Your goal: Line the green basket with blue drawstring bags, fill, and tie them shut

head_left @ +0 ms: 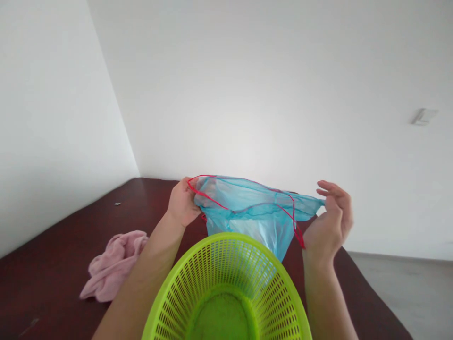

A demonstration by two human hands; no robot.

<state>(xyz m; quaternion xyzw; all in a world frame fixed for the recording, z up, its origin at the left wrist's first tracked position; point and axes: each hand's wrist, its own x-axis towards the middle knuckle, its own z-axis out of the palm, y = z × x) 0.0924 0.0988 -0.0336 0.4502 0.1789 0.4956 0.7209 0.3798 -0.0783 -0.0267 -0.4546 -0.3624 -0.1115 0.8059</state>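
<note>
Head view: translucent sky-blue plastic bag (255,191), wrinkled, mouth spread wide, thin red drawstrings (208,194) looping at both ends. Bag hangs behind lime-green slotted plastic basket (222,316), above dark red-brown table (53,283). Left hand (184,202) grips left rim, fingers visible through film; right hand (331,219) pinches right end, upper fingers extended.

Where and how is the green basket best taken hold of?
The green basket is probably best gripped by its rim, coming in from left and right: the slatted walls flare up to it, while the blue bag hangs on the far side.
</note>
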